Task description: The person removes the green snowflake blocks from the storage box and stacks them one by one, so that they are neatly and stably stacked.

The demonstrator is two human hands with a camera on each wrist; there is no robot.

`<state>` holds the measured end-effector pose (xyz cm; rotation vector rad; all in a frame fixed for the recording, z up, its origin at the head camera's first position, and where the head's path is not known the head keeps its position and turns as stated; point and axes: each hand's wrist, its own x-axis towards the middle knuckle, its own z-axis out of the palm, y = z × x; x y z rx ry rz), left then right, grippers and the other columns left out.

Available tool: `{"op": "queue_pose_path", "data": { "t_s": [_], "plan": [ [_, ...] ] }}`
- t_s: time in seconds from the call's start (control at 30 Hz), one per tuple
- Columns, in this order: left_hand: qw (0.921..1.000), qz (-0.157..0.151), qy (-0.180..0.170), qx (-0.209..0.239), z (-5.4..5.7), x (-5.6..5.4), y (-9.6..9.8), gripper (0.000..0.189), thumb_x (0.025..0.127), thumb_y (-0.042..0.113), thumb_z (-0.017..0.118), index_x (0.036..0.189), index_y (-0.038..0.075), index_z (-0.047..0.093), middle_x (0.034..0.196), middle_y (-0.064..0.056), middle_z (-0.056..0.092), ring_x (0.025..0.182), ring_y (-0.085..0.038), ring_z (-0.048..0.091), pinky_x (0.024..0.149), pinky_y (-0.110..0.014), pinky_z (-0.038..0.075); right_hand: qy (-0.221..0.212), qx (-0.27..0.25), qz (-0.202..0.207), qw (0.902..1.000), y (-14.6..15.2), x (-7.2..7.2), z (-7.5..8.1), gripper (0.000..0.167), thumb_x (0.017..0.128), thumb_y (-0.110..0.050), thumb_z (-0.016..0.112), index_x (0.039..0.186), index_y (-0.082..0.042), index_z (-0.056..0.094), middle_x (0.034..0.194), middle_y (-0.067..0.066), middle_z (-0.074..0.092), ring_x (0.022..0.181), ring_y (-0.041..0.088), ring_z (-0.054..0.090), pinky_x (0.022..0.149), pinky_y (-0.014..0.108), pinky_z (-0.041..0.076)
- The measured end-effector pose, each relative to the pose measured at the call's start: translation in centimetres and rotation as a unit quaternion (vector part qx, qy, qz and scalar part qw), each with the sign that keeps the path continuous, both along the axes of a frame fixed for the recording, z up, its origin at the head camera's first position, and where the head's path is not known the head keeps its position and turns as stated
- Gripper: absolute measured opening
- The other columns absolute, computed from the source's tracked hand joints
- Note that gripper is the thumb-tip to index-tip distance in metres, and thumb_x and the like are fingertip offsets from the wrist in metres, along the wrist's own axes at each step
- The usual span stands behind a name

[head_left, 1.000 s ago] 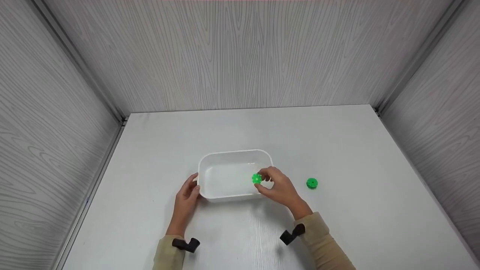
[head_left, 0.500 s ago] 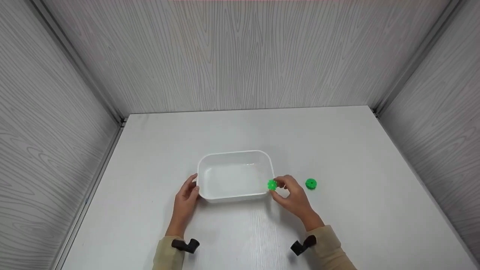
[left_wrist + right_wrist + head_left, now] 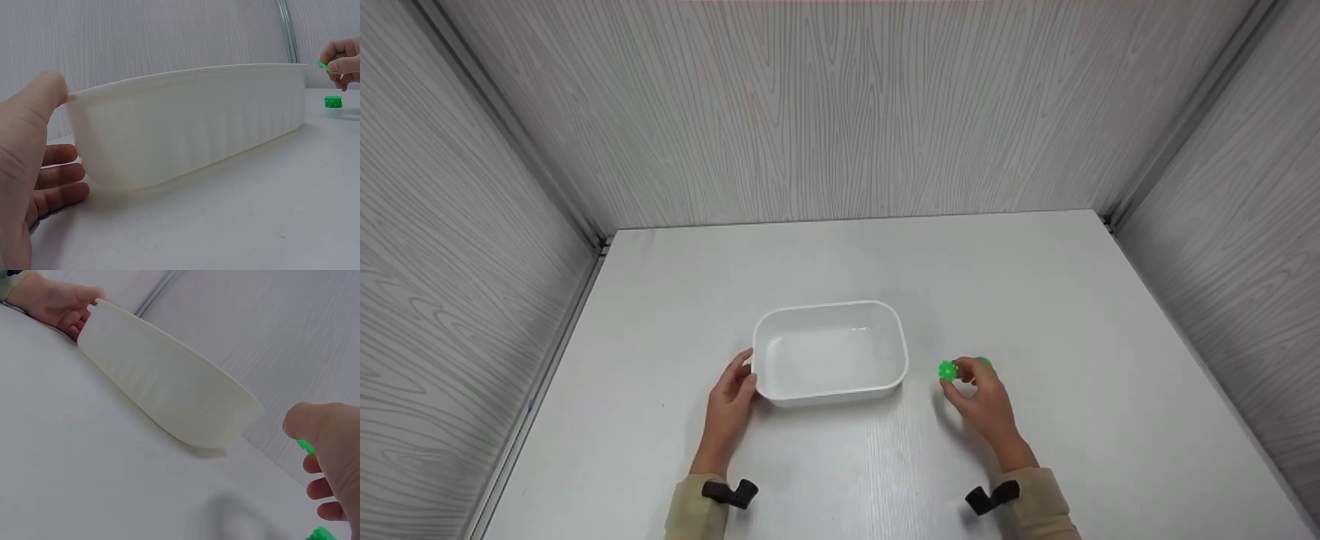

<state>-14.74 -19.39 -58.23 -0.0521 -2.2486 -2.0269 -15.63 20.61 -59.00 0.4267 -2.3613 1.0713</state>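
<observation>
A white rectangular plastic basin [image 3: 831, 394] with rounded corners stands on the table, its inside bare. My left hand [image 3: 729, 409] rests at its left end, thumb at the rim and fingers against the outer wall, as the left wrist view shows [image 3: 34, 169]. To the right of the basin, my right hand [image 3: 982, 401] pinches a thin green snowflake disc [image 3: 947, 370] with notched edges between thumb and fingertips, raised over the table. Behind that hand lies a small stack of green snowflake discs [image 3: 333, 102], mostly hidden by the fingers in the head view.
The pale tabletop [image 3: 840, 262] is enclosed by grey wood-grain panels at the back [image 3: 840, 112] and both sides. Black camera mounts [image 3: 730, 493] sit on both wrists, over beige sleeves [image 3: 697, 506].
My right hand has moved from over the basin to the right, past its rim, carrying the green snowflake disc, and now partly covers the stack. My left hand stays at the basin.
</observation>
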Motion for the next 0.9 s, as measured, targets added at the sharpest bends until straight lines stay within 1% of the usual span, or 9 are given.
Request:
{"op": "queue_pose_path", "data": {
  "t_s": [0.03,0.17,0.23,0.27,0.37,0.47,0.67,0.73,0.9],
  "plan": [
    [1.0000,0.004,0.003,0.001,-0.4,-0.1,0.0,0.042,0.096,0.016,0.052,0.138,0.014,0.046,0.118,-0.019,0.057,0.101,-0.031,0.057,0.077,-0.029,0.048,-0.012,0.000,-0.013,0.9998,0.3,0.0,0.0,0.031,0.075,-0.007,0.076,0.102,-0.003,0.061,0.086,0.004,0.058,0.078,0.017,0.053,0.065,0.034,0.045],
    [1.0000,0.008,0.003,-0.001,-0.5,-0.2,0.0,0.041,0.096,0.015,0.052,0.137,0.014,0.046,0.118,-0.020,0.057,0.100,-0.032,0.057,0.076,-0.030,0.049,-0.055,0.002,-0.060,0.9967,1.7,0.1,0.3,0.030,0.078,-0.009,0.074,0.104,-0.003,0.061,0.087,0.004,0.058,0.080,0.017,0.052,0.067,0.036,0.045],
    [1.0000,0.007,0.004,-0.005,-0.4,-0.3,0.0,0.042,0.096,0.014,0.051,0.138,0.012,0.046,0.118,-0.021,0.057,0.101,-0.032,0.057,0.077,-0.030,0.049,-0.059,0.006,-0.077,0.9953,2.4,0.0,0.2,0.030,0.078,-0.010,0.073,0.104,-0.001,0.061,0.087,0.006,0.058,0.080,0.019,0.053,0.067,0.036,0.044],
    [1.0000,0.004,0.000,-0.006,0.0,-0.1,0.1,0.042,0.096,0.013,0.051,0.138,0.010,0.044,0.119,-0.022,0.056,0.103,-0.034,0.056,0.078,-0.031,0.048,-0.064,0.007,-0.085,0.9943,2.7,0.0,0.2,0.030,0.078,-0.010,0.073,0.104,-0.001,0.061,0.087,0.007,0.058,0.081,0.019,0.053,0.067,0.037,0.044],
    [1.0000,0.000,-0.002,-0.007,0.0,-0.1,0.1,0.043,0.096,0.013,0.051,0.138,0.009,0.044,0.119,-0.021,0.057,0.104,-0.033,0.056,0.079,-0.031,0.048,-0.072,0.011,-0.105,0.9917,3.4,-0.2,0.1,0.031,0.078,-0.012,0.073,0.103,0.000,0.061,0.087,0.008,0.058,0.081,0.021,0.054,0.067,0.037,0.044],
    [1.0000,0.000,0.000,0.000,-0.3,-0.2,0.0,0.043,0.096,0.013,0.051,0.138,0.010,0.044,0.119,-0.021,0.057,0.104,-0.034,0.056,0.079,-0.029,0.048,-0.088,0.007,-0.117,0.9892,4.0,-0.3,0.1,0.031,0.079,-0.014,0.073,0.104,0.000,0.060,0.087,0.009,0.058,0.081,0.022,0.054,0.067,0.038,0.043],
    [0.9999,0.010,0.000,0.005,-2.5,-1.1,-0.3,0.041,0.095,0.021,0.054,0.136,0.023,0.048,0.116,-0.015,0.059,0.101,-0.026,0.057,0.079,-0.027,0.047,-0.119,0.034,-0.125,0.9844,4.8,-0.8,-0.2,0.033,0.080,-0.017,0.072,0.106,0.000,0.059,0.091,0.011,0.057,0.084,0.025,0.053,0.067,0.039,0.043],
    [0.9999,0.015,0.006,-0.003,-2.8,-1.1,-0.3,0.040,0.095,0.024,0.054,0.135,0.026,0.049,0.115,-0.013,0.059,0.100,-0.024,0.057,0.079,-0.026,0.047,-0.129,0.046,-0.124,0.9828,5.0,-0.9,-0.4,0.032,0.081,-0.017,0.071,0.106,-0.001,0.059,0.092,0.011,0.056,0.084,0.025,0.052,0.067,0.039,0.043],
    [0.9994,0.025,0.020,-0.013,-3.0,-1.0,-0.3,0.040,0.095,0.025,0.055,0.134,0.026,0.050,0.115,-0.011,0.060,0.102,-0.022,0.058,0.079,-0.027,0.048,-0.162,0.062,-0.122,0.9772,5.2,-1.1,-0.6,0.032,0.084,-0.021,0.067,0.108,-0.002,0.057,0.096,0.011,0.053,0.088,0.026,0.052,0.070,0.041,0.044]
  ]
}}
